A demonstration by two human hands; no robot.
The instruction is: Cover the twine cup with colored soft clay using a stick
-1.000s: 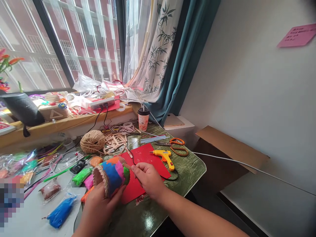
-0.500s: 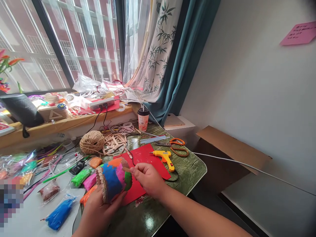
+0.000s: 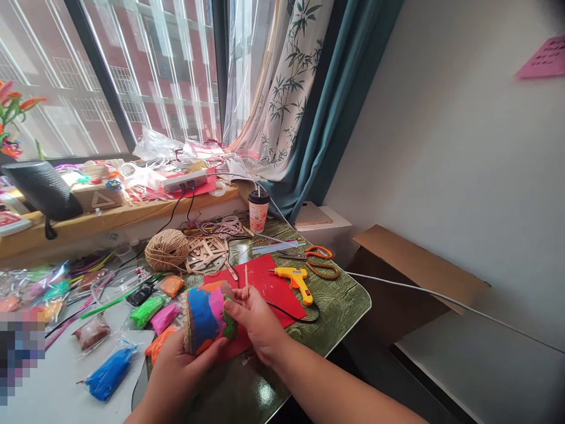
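Note:
A cup-shaped piece (image 3: 200,312) is covered with patches of blue, pink, orange and green modelling clay, with a beige braided edge on its left end. My left hand (image 3: 176,368) is wrapped round it from below, tilting it on its side above the table. My right hand (image 3: 262,327) is at its other end, thumb pressed to the clay near the pink and green patches. A thin wooden stick (image 3: 246,275) points up from between the fingers of that hand. Beneath both hands lies a red sheet (image 3: 258,271).
A yellow glue gun (image 3: 295,281) and orange-handled scissors (image 3: 321,262) lie to the right. Behind are a ball of twine (image 3: 166,250), wooden sticks (image 3: 207,254) and a lidded paper cup (image 3: 258,211). Bagged clay, including a blue pack (image 3: 110,374), spreads over the left side.
My right hand has turned so the stick now points upward instead of toward the clay, and its thumb is on the clay. My left hand keeps its hold.

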